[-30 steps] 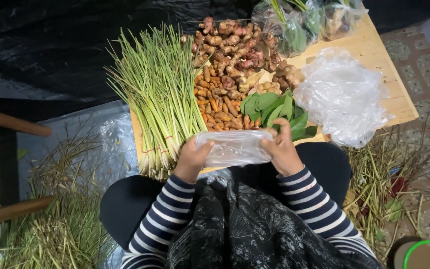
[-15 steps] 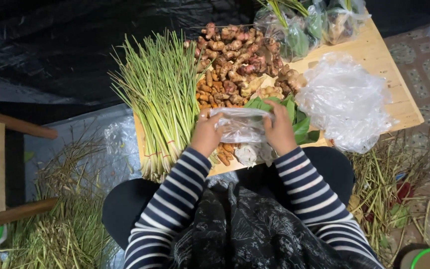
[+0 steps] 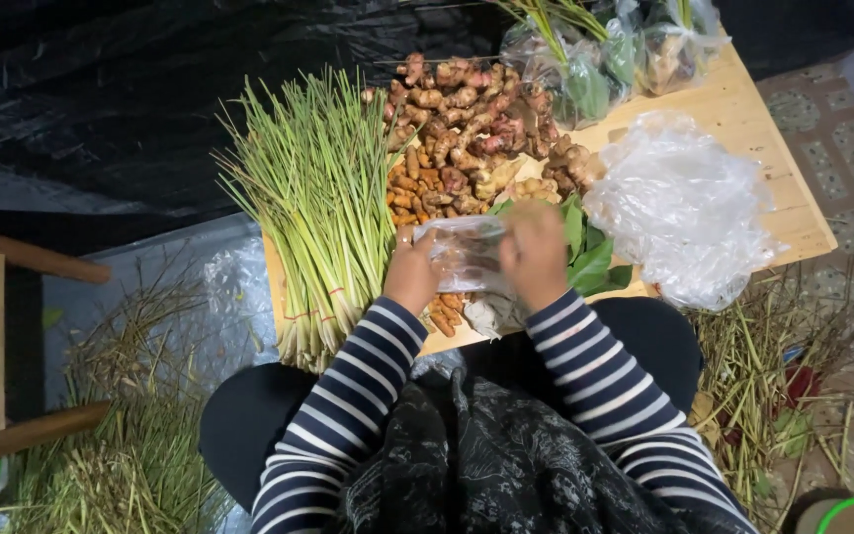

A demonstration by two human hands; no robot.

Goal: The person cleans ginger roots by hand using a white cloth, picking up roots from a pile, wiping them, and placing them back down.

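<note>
My left hand [image 3: 412,272] and right hand [image 3: 536,252] both pinch a clear plastic bag [image 3: 467,252]; lemongrass [image 3: 313,198] at nine o'clock.

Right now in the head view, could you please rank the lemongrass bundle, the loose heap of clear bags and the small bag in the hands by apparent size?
1. lemongrass bundle, clearly largest.
2. heap of clear bags, somewhat smaller.
3. small clear bag, held between left hand and right hand, smallest; it is raised nearer the camera, yet still looks smallest.
</note>
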